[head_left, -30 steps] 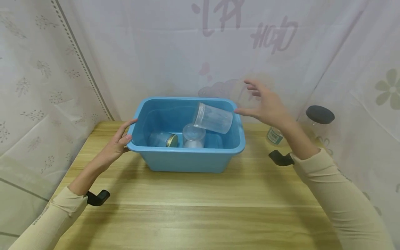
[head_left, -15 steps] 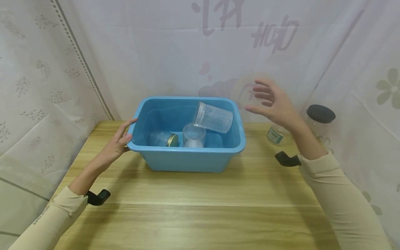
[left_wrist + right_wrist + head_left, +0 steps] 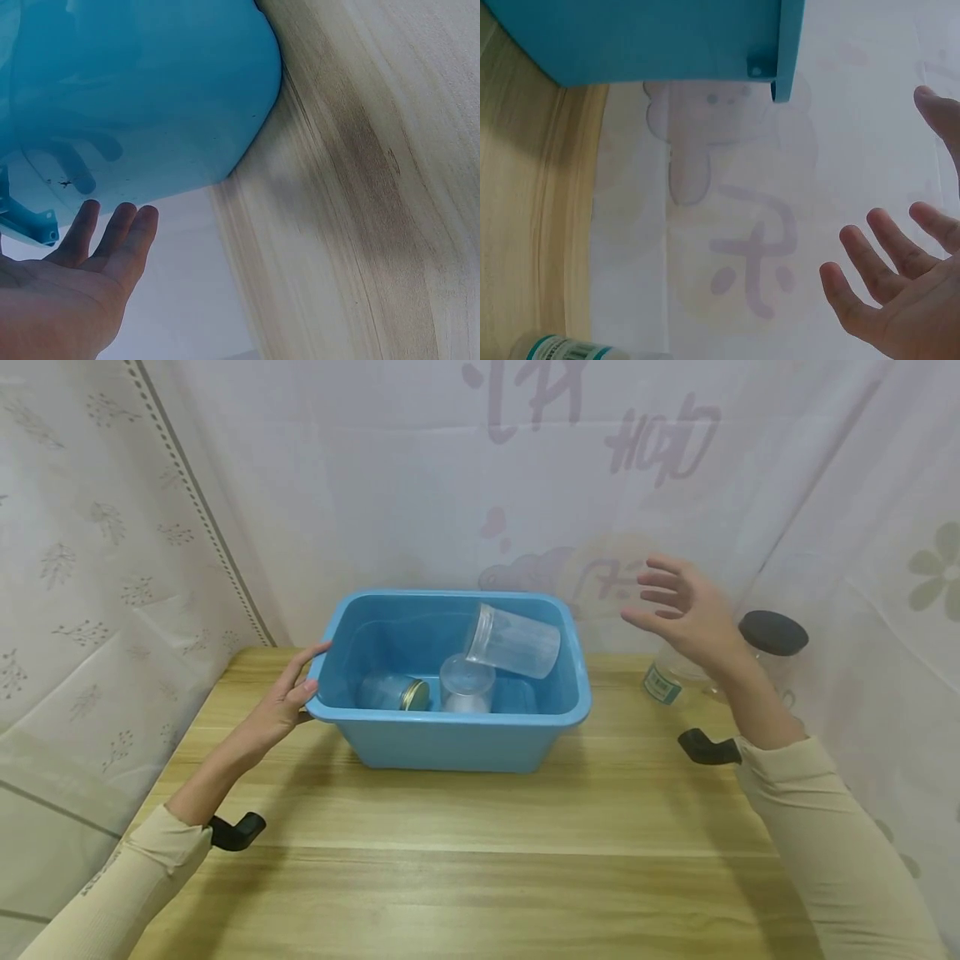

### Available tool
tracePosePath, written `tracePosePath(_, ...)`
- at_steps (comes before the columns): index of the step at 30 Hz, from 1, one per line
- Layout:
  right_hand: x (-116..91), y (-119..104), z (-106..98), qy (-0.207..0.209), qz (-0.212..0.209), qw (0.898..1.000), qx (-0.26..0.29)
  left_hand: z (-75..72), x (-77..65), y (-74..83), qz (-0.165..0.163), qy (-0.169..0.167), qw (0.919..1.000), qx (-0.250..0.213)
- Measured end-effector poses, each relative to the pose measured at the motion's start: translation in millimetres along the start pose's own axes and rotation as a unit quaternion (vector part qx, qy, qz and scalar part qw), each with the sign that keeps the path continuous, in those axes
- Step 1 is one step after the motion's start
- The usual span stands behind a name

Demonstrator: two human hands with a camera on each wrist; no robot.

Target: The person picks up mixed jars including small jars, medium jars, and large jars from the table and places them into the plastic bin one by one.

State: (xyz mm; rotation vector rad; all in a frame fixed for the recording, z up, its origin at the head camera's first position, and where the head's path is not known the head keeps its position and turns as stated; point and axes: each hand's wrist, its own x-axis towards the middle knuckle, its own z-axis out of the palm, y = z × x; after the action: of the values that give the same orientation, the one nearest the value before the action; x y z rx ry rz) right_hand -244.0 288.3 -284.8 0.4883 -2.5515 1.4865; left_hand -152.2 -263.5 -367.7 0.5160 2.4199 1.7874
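A blue plastic tub (image 3: 450, 743) stands on the wooden table. My left hand (image 3: 273, 706) holds its left rim, the thumb over the edge; in the left wrist view several fingers (image 3: 124, 244) reach out below the rim. Inside, a clear jar with a gold lid (image 3: 393, 692) lies on its side, a clear jar (image 3: 467, 685) is in the middle, and another clear jar (image 3: 516, 643) leans tilted at the right. Right of the tub, my right hand (image 3: 686, 610) hovers in the air with fingers spread and nothing in them, nearest a clear jar with a green-and-white label (image 3: 662, 683).
A clear jar with a black lid (image 3: 774, 633) stands at the back right, partly behind my right arm. Printed curtains (image 3: 390, 485) enclose the table at the back and both sides. The wooden table (image 3: 480, 860) reaches forward of the tub.
My right hand has moved rightward, away from the tub's right rim and toward the jars at the right. The left hand, the tub and its jars have stayed put.
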Motion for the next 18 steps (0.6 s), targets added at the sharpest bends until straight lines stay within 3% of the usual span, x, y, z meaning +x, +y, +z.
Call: tracePosePath(18, -9.7, 24.1, -19.7, 0.069, 0.097, 0.991, -0.055, 0.3, -0.2, 0.5, 0.001, 0.001, 1.0, -0.004)
